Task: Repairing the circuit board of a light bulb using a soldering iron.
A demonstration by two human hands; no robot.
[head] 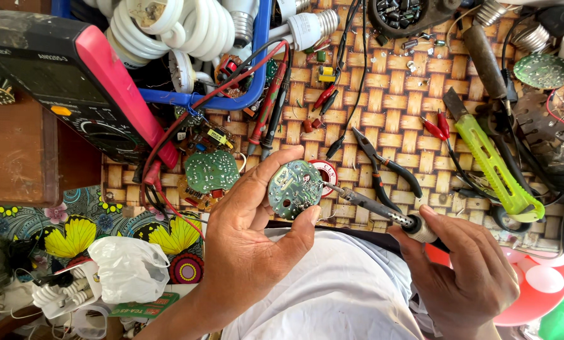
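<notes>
My left hand (253, 236) pinches a small round green circuit board (294, 189) between thumb and fingers, its solder side facing up. My right hand (467, 267) grips a soldering iron (376, 208) by its handle. The iron's metal tip touches the right edge of the board. A small round red-and-white tin (326, 171) lies on the woven mat just behind the board.
A black-and-red multimeter (74, 82) sits upper left with its leads (275, 107). A blue tray (200, 99) holds spiral lamp bulbs. Another round green board (211, 171), black pliers (382, 167), a lime-green utility knife (493, 164), alligator clips and loose parts lie on the woven mat (389, 101).
</notes>
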